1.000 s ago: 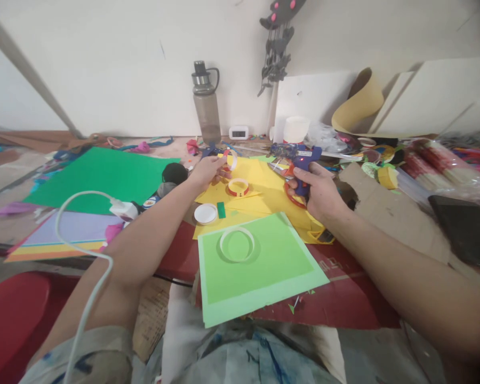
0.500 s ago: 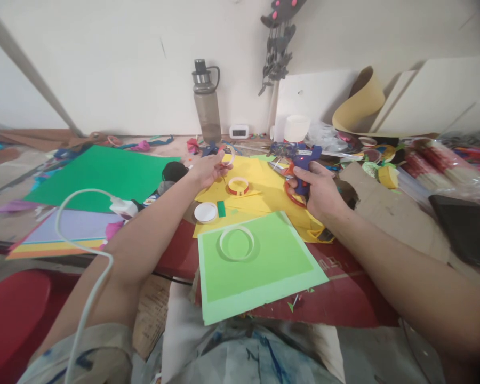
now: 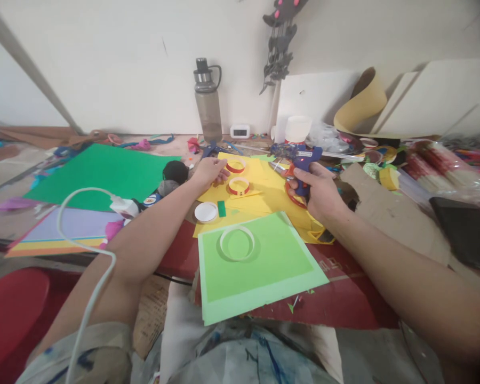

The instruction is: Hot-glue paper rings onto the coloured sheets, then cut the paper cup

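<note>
The right hand (image 3: 322, 192) has its grip clamped around the handle of a blue glue gun (image 3: 305, 165), which shows a small glowing red light. The gun is above the right part of the yellow paper (image 3: 264, 181), its nozzle end directed left.

The left hand (image 3: 208, 173) is palm down with bent fingers, right by the left edge of a red-and-white ring (image 3: 236, 169) lying on the yellow paper. Whether the fingertips touch that ring or are closed together cannot be told.

A smaller red-and-white band (image 3: 239, 190) sits on the yellow paper, nearer the wearer. Below it and to the left are a white disc (image 3: 205, 212) and, just beside it, a small green strip (image 3: 222, 208).

Closest to the wearer, light green sheets (image 3: 264, 266) lie partly over the yellow paper and reach onto the red part of the surface (image 3: 344, 298), with a pale ring (image 3: 237, 258) on top of them.

A large green sheet (image 3: 108, 176) spreads out on the left, near a black ball of yarn (image 3: 175, 172). A bottle (image 3: 208, 109) stands upright by the wall, next to a small white digital clock (image 3: 240, 131). A black phone (image 3: 464, 229) lies at the far right.
</note>
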A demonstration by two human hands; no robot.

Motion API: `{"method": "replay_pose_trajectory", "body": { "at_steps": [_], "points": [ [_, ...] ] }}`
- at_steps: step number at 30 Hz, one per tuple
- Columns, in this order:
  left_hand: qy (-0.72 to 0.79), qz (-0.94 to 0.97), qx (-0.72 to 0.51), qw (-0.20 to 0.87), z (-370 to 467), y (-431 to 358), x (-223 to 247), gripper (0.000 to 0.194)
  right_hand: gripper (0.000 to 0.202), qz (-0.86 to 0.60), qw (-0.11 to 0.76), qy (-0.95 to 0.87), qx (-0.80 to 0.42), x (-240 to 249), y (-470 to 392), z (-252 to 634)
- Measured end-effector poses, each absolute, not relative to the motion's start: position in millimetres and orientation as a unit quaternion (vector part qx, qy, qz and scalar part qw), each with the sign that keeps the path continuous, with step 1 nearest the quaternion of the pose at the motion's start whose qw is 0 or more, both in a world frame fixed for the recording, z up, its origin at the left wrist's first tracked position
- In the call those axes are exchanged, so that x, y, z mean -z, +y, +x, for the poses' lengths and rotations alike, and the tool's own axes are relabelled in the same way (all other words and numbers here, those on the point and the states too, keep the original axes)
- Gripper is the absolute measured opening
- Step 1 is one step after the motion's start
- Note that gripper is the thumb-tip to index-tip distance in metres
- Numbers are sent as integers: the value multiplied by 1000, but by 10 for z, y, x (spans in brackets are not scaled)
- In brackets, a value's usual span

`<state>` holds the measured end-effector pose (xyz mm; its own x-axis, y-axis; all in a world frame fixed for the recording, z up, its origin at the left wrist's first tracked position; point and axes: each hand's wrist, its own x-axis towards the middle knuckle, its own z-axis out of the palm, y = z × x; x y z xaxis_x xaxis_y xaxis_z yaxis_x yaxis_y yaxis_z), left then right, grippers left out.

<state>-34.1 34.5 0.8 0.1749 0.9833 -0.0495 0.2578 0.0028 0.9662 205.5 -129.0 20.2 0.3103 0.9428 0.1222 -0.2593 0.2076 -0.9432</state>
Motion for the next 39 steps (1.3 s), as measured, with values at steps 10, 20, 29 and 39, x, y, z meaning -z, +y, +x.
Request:
{"method": "replay_pose_trajectory", "body": {
  "at_steps": [10, 20, 29, 39],
  "points": [
    [507, 762, -355, 190, -444, 366, -38, 43, 32, -445, 673, -384, -449, -204, -1282, 2059],
    [467, 802, -288, 237, -430, 309, -26, 38, 32, -444, 679, -373, -450, -194, -1279, 2031],
    [444, 834, -247, 214, -573, 249, -19, 64, 34, -447, 673, -374, -456, -154, -1268, 2072],
    [412, 869, -141, 236, -686, 335, -119, 91, 28, -472, 650, -388, -452, -132, -1288, 2068]
  ]
}}
